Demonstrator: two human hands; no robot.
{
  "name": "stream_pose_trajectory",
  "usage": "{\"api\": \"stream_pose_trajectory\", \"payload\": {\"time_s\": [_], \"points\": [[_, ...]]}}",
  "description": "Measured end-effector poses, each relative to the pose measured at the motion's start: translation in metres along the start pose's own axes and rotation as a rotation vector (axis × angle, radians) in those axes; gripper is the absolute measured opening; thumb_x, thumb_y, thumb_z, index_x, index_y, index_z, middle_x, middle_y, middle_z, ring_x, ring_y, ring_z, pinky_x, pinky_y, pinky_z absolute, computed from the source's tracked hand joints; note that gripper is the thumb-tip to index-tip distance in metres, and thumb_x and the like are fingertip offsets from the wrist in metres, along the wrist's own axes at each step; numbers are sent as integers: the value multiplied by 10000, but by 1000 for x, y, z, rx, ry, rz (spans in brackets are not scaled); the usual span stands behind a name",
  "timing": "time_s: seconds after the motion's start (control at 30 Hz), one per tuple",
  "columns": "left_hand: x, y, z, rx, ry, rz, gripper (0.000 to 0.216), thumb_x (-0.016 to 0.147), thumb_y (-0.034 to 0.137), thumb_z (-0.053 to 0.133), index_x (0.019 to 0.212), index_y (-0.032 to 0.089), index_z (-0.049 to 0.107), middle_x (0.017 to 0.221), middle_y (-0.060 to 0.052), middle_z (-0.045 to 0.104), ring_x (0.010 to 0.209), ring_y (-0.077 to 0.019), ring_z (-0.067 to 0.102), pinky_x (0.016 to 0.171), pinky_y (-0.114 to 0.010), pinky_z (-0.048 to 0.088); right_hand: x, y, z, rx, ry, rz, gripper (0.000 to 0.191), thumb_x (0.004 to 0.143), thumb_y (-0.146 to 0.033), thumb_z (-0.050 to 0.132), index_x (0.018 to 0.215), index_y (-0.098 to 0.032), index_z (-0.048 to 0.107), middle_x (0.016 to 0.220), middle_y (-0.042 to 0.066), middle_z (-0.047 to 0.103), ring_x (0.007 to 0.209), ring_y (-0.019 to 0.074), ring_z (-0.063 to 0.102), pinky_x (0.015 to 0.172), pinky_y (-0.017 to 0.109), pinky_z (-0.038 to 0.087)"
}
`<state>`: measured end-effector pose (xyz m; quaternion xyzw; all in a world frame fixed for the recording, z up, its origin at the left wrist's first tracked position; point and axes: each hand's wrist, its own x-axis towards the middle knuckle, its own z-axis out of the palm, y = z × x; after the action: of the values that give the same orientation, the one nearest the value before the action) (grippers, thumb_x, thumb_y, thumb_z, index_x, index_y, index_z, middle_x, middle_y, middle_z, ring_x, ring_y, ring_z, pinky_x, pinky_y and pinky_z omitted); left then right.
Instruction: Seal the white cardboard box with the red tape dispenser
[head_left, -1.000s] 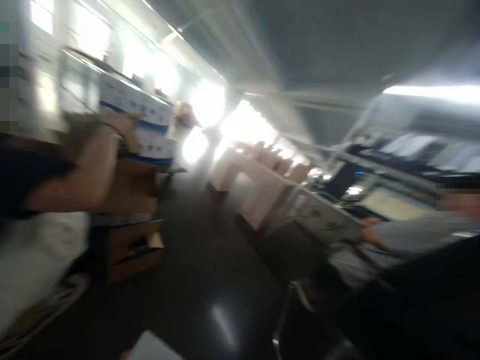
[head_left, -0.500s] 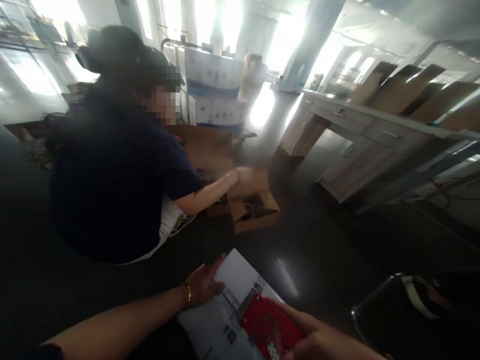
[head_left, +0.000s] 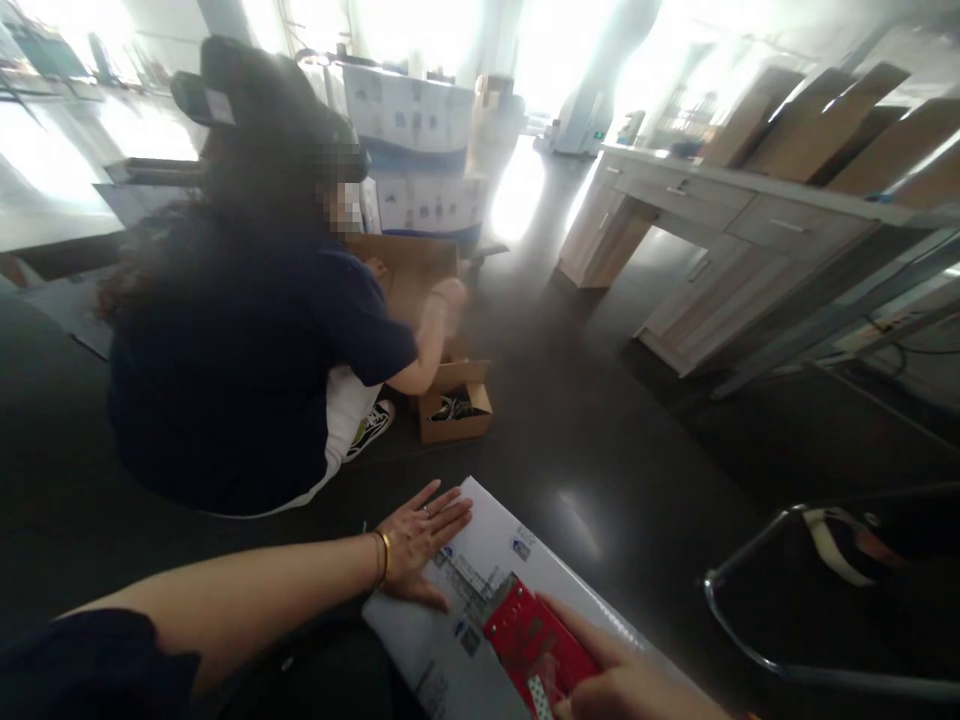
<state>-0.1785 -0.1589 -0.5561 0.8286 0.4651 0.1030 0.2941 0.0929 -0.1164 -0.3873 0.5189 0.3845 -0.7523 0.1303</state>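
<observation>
White parcel (head_left: 487, 600) lies flat on the dark floor (head_left: 600, 460), long axis running from near right to far left. Left hand (head_left: 420, 545) lies open, palm down on its far-left corner. Right hand (head_left: 637, 680) clenched on a red tape dispenser (head_left: 536, 640) atop the parcel. Open floor right of the parcel; a seated person (head_left: 240, 330) and small carton (head_left: 456, 405) beyond.

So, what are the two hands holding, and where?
The right hand grips a red tool at its near end. The left hand lies flat, pressing the white parcel near its far-left edge.
</observation>
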Motion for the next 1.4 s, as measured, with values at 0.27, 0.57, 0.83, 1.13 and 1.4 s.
{"api": "stream_pose_trajectory", "payload": {"time_s": [0.27, 0.57, 0.83, 1.13, 1.4], "points": [[4, 3, -6, 0, -79, -48, 1110, 689, 787, 520, 1518, 187, 89, 1589, -140, 71, 1465, -346, 13, 1157, -605, -84, 36, 26, -5, 4, 67, -11, 1046, 426, -134, 571, 1440, -184, 317, 948, 17, 679, 805, 176, 587, 679, 258, 409], [-11, -13, 16, -646, 478, -641, 791, 879, 638, 323, 1462, 106, 265, 1466, -197, 407, 1298, -241, 480, 1102, -419, 390, -15, -7, 2, 100, -50, -98, 928, 513, -178, 634, 1406, -217, 380, 923, 3, 695, 845, 176, 627, 774, 284, 445], [-9, 1, -6, -815, 471, -583, 563, 862, 406, 353, 1308, 87, 479, 1362, -158, 546, 1233, -232, 535, 1061, -391, 441, -19, -89, 28, 41, -178, -255, 721, 542, -164, 642, 1252, -198, 522, 764, -29, 624, 675, 126, 609, 625, 230, 471], [-22, 138, 26, 326, 474, 153, 377, 914, 327, 439, 1239, 171, 549, 1222, -44, 643, 1145, -229, 551, 968, -368, 452, 3, -125, 13, -67, -283, -223, 643, 531, -145, 668, 1165, -175, 572, 818, 20, 659, 631, 121, 606, 541, 195, 456], [36, 87, 82, 381, 210, 211, 548, 961, 432, 361, 1453, 199, 295, 1400, -35, 525, 1204, -208, 499, 1034, -386, 377, -5, -111, 5, -106, -217, -200, 572, 475, -150, 646, 1045, -166, 603, 775, 18, 653, 672, 148, 609, 566, 214, 460]]}}
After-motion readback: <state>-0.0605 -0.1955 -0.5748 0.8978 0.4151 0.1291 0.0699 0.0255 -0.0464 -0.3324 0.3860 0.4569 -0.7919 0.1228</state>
